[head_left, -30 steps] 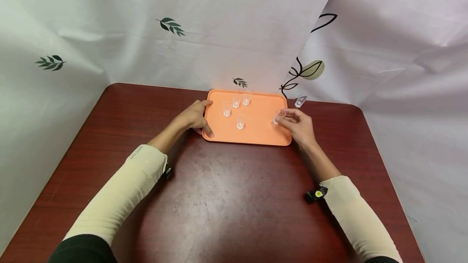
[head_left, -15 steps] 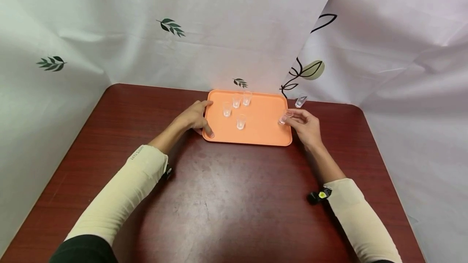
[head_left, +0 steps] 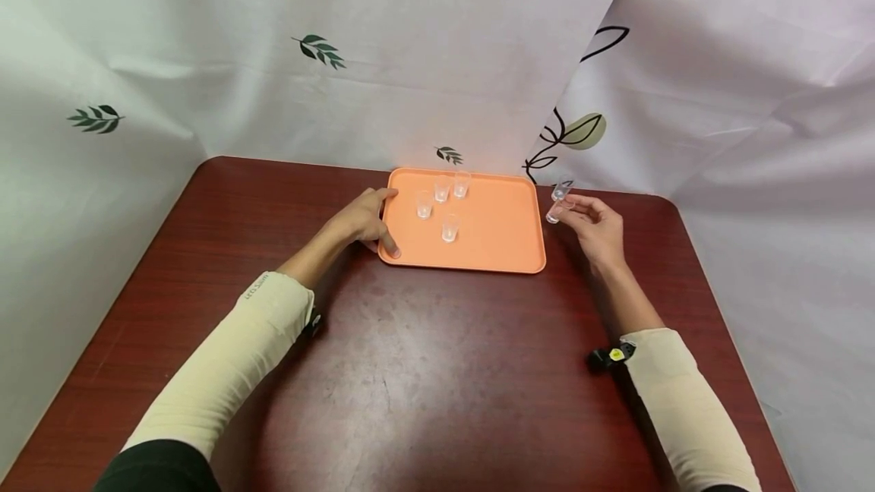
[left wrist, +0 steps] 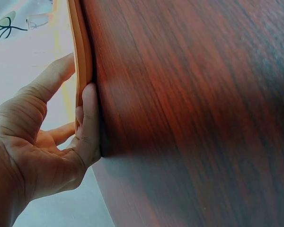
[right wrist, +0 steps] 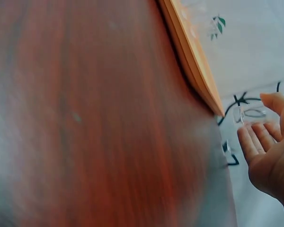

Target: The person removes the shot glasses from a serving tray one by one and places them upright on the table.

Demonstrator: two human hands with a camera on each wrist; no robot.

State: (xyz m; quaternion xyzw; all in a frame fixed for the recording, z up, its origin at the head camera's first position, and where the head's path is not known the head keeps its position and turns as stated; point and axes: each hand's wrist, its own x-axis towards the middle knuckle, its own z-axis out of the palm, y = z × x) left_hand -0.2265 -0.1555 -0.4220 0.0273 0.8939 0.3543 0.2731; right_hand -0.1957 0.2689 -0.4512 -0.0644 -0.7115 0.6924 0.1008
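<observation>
In the head view my right hand [head_left: 598,234] pinches a small clear plastic cup [head_left: 552,217] between thumb and fingers, just past the right end of an orange tray [head_left: 495,241]. Close behind that cup stands another clear cup [head_left: 563,189] on the table. My left hand [head_left: 362,220] grips the tray's left end, its fingers spread over the rim. In the left wrist view a finger [left wrist: 89,118] lies along the tray's outer wall. Several clear cups, among them a front one [head_left: 450,231], stand on the tray's left half.
The dark red-brown wooden table [head_left: 410,378] extends toward me in front of the tray. A pale curtain [head_left: 383,97] with leaf prints hangs right behind the table's far edge and along both sides.
My right hand has carried its cup rightward from above the tray to beyond the tray's right rim, near the cup on the table. The left hand and the tray have stayed in place.
</observation>
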